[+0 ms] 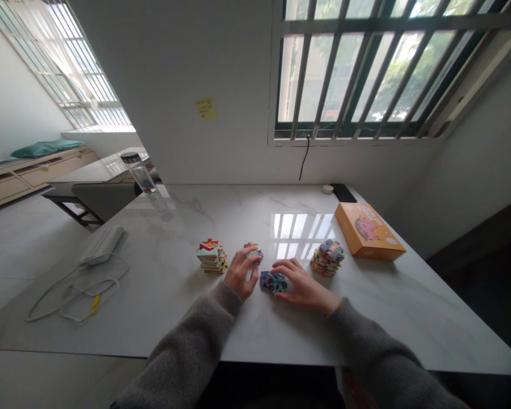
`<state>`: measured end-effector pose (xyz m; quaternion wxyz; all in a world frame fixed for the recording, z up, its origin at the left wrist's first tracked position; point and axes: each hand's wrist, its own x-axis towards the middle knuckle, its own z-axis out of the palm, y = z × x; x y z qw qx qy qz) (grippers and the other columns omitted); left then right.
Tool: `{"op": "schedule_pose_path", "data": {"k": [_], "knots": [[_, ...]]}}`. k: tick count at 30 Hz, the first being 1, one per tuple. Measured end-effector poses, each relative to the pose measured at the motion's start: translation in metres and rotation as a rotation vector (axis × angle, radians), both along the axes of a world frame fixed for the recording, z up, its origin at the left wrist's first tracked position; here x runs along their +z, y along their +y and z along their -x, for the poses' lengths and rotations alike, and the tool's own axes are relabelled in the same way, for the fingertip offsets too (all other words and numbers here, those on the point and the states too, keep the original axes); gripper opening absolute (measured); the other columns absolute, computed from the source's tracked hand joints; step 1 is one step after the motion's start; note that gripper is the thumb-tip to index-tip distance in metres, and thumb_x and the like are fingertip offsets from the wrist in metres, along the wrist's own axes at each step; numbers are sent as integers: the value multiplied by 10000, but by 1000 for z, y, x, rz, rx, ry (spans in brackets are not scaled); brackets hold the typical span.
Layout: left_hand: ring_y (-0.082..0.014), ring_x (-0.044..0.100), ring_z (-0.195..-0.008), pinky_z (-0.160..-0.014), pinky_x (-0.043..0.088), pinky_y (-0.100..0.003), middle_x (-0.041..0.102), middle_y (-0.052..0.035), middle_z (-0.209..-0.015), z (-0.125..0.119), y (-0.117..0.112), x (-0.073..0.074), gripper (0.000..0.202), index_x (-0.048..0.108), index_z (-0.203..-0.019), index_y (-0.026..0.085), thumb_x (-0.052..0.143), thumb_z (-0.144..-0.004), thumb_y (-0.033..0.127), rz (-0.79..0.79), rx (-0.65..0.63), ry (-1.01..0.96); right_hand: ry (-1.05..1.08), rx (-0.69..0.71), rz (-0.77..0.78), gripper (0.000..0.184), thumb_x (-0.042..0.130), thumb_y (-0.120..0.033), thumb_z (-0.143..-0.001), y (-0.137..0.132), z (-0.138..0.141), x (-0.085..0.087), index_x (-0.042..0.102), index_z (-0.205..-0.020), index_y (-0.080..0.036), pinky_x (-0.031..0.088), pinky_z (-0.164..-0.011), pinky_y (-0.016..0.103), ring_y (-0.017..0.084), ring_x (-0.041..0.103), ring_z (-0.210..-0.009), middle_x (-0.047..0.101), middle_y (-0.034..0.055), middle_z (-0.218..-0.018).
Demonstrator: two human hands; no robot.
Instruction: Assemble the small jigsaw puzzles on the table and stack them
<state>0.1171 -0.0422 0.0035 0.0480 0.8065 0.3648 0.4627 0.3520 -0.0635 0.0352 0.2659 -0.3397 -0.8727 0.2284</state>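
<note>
We work at marble counter; left hand half-curled, fingers touching small puzzle-piece pile; right hand fingers spread, partly over blue puzzle piece; firmness of either hold, cannot tell; pieces lie between two puzzle-piece stacks; orange box beyond right stack.

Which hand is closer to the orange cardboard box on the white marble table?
Right. The right hand lies left of the orange cardboard box, not touching it; the left hand lies farther left, beyond the right hand.
</note>
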Motion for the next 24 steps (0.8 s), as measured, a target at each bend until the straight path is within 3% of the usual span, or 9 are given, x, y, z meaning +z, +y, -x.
{"op": "schedule_pose_path", "data": {"k": [2, 6, 9, 16, 20, 24], "knots": [[-251, 565, -1077, -948, 495, -434, 614, -95, -1124, -2, -8, 4, 230, 611, -1052, 203, 533, -860, 103, -34, -45, 10, -11, 18, 13, 571, 811, -208, -749, -1, -2, 1, 568, -1264, -239, 455, -1024, 431, 263, 489, -1145, 582, 86, -1270], [-237, 563, -943, -859, 491, -407, 619, -67, -945, -3, -14, 6, 139, 621, -947, 203, 561, -842, 134, -9, -87, 48, 4, 9, 28, 541, 801, -187, -765, 0, -4, -1, 572, -1251, -247, 466, -993, 414, 249, 519, -1095, 618, 67, -1181], [-246, 557, -971, -875, 476, -411, 625, -65, -968, -3, -13, 5, 145, 629, -972, 207, 621, -828, 204, 45, -140, 127, 23, -19, 15, 497, 777, -184, -792, 2, -2, -4, 573, -1242, -238, 474, -958, 405, 240, 529, -1052, 623, 65, -1124], [-287, 541, -1050, -924, 454, -446, 629, -80, -1085, -5, -9, -4, 448, 619, -1063, 219, 802, -714, 433, 128, -177, 299, 40, -24, 50, 440, 720, -115, -775, -1, 2, -4, 588, -1181, -222, 486, -884, 370, 228, 522, -991, 588, 58, -1040], [-284, 547, -1022, -899, 461, -442, 628, -80, -1068, -9, -9, -6, 382, 618, -1013, 228, 789, -740, 433, 138, -146, 360, 90, -15, 58, 440, 601, -34, -778, -5, 4, 0, 566, -1180, -211, 479, -866, 367, 213, 521, -939, 595, 54, -1005], [-272, 548, -982, -871, 480, -428, 618, -72, -1002, -11, -9, -5, 260, 614, -970, 235, 745, -772, 340, 149, -138, 302, 137, -14, 58, 389, 584, -54, -792, -5, 5, -1, 585, -1148, -211, 483, -825, 357, 214, 526, -925, 597, 60, -988]]}}
